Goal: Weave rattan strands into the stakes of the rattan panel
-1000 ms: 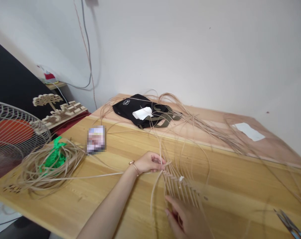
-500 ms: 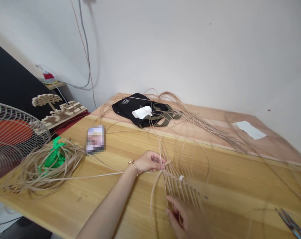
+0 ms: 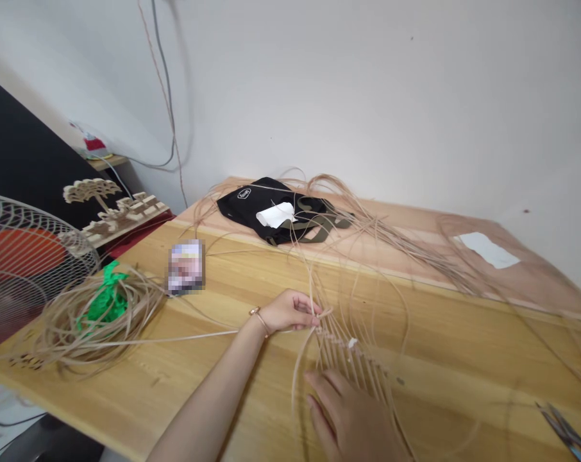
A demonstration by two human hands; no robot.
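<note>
A partly woven rattan piece (image 3: 351, 359) lies on the wooden table (image 3: 233, 372), its thin strands fanning toward me and trailing off toward the far side. My left hand (image 3: 290, 311), with a bracelet at the wrist, pinches a strand at the upper left corner of the weave. My right hand (image 3: 353, 420) lies on the near ends of the strands, fingers spread and pressing them down.
A coil of rattan with green string (image 3: 98, 308) sits at the left. A black bag (image 3: 271, 208) with white paper rests at the back. Scissors (image 3: 562, 430) lie at the right edge, a fan (image 3: 21, 263) stands left, and a white sheet (image 3: 487, 249) lies far right.
My right hand has slid a little up and left over the strand ends, with its fingers spread wider. The left hand has stayed in place.
</note>
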